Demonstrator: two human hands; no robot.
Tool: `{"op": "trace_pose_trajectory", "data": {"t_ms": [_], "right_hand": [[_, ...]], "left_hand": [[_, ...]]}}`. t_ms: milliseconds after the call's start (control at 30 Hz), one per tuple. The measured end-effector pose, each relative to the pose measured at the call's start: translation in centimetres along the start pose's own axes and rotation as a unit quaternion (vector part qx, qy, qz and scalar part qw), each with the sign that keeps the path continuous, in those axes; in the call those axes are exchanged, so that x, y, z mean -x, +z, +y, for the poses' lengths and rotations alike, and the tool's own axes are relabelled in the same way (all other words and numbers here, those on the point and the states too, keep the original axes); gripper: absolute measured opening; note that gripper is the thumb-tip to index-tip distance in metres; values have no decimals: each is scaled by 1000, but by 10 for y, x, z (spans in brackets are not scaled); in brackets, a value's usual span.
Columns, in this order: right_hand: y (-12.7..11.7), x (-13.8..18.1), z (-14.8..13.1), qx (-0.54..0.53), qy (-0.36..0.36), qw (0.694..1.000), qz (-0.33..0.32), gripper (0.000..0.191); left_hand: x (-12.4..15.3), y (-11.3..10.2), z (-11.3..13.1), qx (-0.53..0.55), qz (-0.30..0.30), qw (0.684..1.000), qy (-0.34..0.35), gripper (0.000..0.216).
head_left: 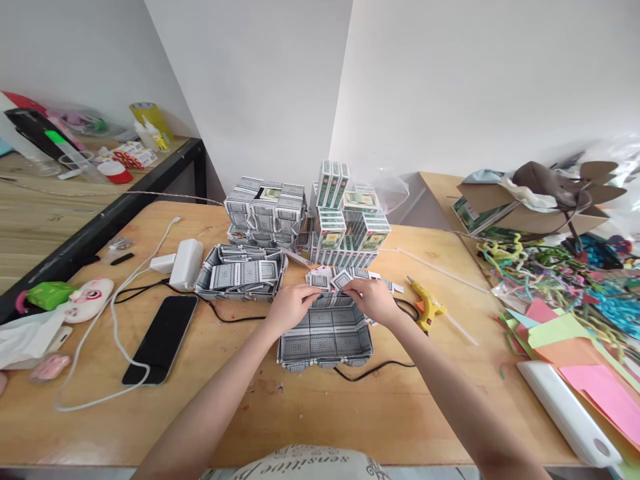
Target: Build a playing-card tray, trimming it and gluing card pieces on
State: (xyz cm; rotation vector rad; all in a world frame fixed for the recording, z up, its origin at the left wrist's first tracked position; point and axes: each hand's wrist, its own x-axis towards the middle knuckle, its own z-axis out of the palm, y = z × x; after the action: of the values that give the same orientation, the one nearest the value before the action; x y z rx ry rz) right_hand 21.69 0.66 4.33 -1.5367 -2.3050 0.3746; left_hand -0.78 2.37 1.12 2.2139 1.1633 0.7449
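A shallow open box built from grey-backed playing cards [325,333] lies in front of me on the table. My left hand [294,308] is closed in a pinch at the left part of its far wall. Opposite it, my right hand [374,301] pinches the same wall farther right. Loose playing cards [341,278] lie just beyond my fingertips, some face up. A yellow glue gun [427,305] rests to the right of my right hand. Left of my left hand stands a second card box [241,272] with cards inside.
Behind are stacked card boxes [267,207] and piled green card packs [350,220]. A black phone [163,340], white cable [116,327] and white adapter [187,265] lie left. Coloured paper [565,340], a white device [570,413] and pipe cleaners [530,267] lie right.
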Motion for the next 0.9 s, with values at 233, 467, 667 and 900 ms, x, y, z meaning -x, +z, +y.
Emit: {"op": "trace_pose_trajectory", "data": {"t_ms": [233,467,667,900], "right_hand": [[5,1,2,-7,-16,1000,14,20],[10,5,3,44,7,999,11,21],[12,9,3,62,-1,998,9,22],[13,8,3,54,3,999,0,21]], "left_hand": [[0,-3,3,-1,-4,1000,-2,23],[0,-4,4,-6,-5,1000,-8,22],[-1,-4,6,-9,-6,1000,-17,20],[-1,-5,7,-8,-11,1000,-25,21]]}}
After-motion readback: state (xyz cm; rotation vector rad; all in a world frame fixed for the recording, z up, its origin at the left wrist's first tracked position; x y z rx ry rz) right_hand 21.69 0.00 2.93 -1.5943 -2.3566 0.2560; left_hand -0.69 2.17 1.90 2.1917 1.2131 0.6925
